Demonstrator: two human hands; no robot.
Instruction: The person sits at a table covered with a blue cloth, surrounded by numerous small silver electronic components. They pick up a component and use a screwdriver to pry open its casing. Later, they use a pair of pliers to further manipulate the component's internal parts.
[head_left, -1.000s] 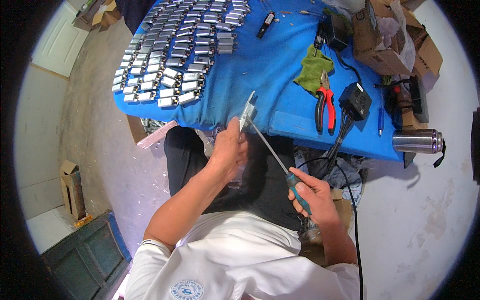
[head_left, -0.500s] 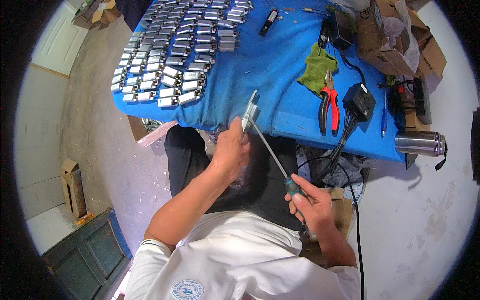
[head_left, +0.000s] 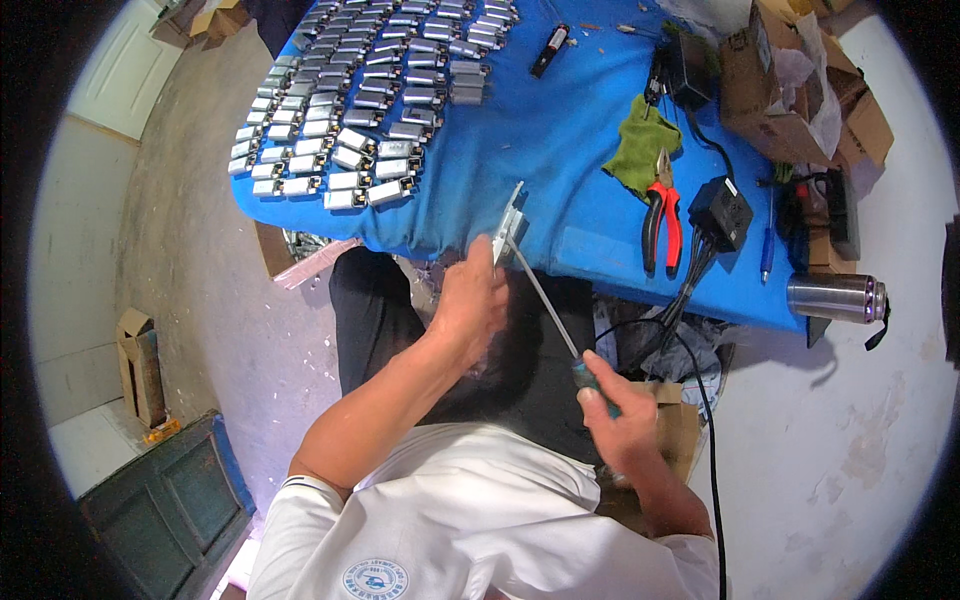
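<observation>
The bright view bows toward black edges.

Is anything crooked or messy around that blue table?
Yes, a little. A few metal pieces at the near end of the rows sit crooked, slanting differently from their neighbours. At the far right, crumpled plastic sticks out of an open cardboard box, which looks untidy.

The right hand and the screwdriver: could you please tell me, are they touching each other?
Touching. The head view shows it plainly: the right hand grips the screwdriver, with thumb and forefinger lying against its handle.
</observation>
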